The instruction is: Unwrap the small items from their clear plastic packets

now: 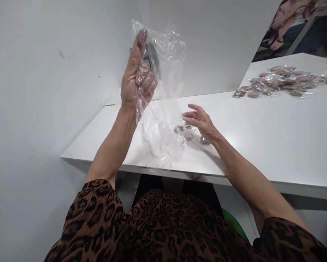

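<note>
My left hand (141, 72) is raised, with its fingers curled and thumb pointing up. A large clear plastic bag (163, 134) hangs from it down to the table's front edge. Film covers the fingers; whether they are inside the bag or behind it I cannot tell. My right hand (200, 118) is just right of the bag, fingers apart and holding nothing. Below it on the table lie several small packets (189, 136) in clear wrap with brownish contents, partly hidden by the bag and the hand.
A white table (275, 145) runs along a low partition (207, 47). At the right lies a pile of clear-wrapped packets (286, 82), brown and pinkish. Beyond the partition a person in pink (282, 25) is partly visible. A dark object (152, 58) shows behind my left hand. Something green (234, 223) is below the table.
</note>
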Motion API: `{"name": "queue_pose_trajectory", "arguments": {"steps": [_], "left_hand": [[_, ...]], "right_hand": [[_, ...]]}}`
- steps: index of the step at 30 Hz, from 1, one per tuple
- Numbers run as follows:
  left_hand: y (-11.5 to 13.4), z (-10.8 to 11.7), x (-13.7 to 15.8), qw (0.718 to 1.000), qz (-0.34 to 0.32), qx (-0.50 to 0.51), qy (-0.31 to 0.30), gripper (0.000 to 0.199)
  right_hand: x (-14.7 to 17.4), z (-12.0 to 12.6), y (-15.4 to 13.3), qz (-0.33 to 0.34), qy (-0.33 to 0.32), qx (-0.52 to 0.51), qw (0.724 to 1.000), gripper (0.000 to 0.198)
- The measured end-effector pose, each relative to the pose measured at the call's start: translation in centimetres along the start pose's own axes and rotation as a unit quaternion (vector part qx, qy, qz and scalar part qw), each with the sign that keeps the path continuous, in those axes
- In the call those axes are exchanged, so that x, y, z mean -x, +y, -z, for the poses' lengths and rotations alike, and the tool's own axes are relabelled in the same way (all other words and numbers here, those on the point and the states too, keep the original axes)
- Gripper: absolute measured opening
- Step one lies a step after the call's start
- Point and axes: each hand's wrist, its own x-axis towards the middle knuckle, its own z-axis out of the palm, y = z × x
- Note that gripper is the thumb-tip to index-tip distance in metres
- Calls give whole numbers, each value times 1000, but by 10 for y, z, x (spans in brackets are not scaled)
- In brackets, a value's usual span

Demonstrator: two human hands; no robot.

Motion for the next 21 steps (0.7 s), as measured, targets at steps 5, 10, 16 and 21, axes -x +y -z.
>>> {"name": "queue_pose_trajectory", "arguments": {"steps": [5, 10, 16, 21], "left_hand": [[-11, 52, 2, 999, 7, 29, 20, 43], [-19, 116, -9, 998, -14, 2, 68, 47], [-12, 176, -47, 990, -48, -70, 113, 25], [-12, 199, -91, 983, -52, -55, 168, 42]], "right_hand": [[3, -1, 11, -28, -32, 34, 999, 35], [0, 3, 12, -16, 19, 29, 999, 30], [-2, 6, 15, -26, 84, 30, 996, 23], [-4, 14, 18, -37, 114, 42, 992, 20]]}}
